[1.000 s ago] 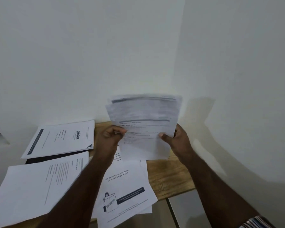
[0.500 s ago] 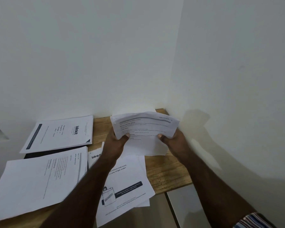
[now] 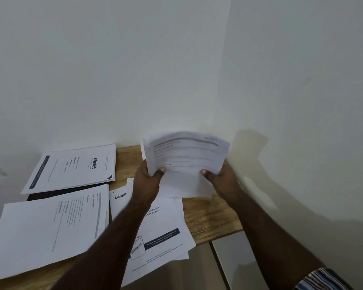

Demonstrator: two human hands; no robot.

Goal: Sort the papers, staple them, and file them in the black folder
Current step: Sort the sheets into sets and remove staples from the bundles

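I hold a stack of printed sheets (image 3: 187, 162) upright over the back right of the wooden table (image 3: 210, 216); its top curls toward me and its lower edge is near the tabletop. My left hand (image 3: 149, 183) grips the left side with the thumb on the front. My right hand (image 3: 220, 181) grips the right side the same way. A "blinkit" cover stack (image 3: 71, 168) lies at the back left on top of a black folder (image 3: 50, 193), of which only an edge shows. No stapler is in view.
A stack of text pages (image 3: 46, 231) lies at the front left. Loose "blinkit" sheets (image 3: 161, 237) lie under my left forearm and hang over the table's front edge. White walls meet in a corner right behind the held stack.
The held stack has come down from chest height to the tabletop, and its top now bends toward me. Both hands kept their grip on its sides.
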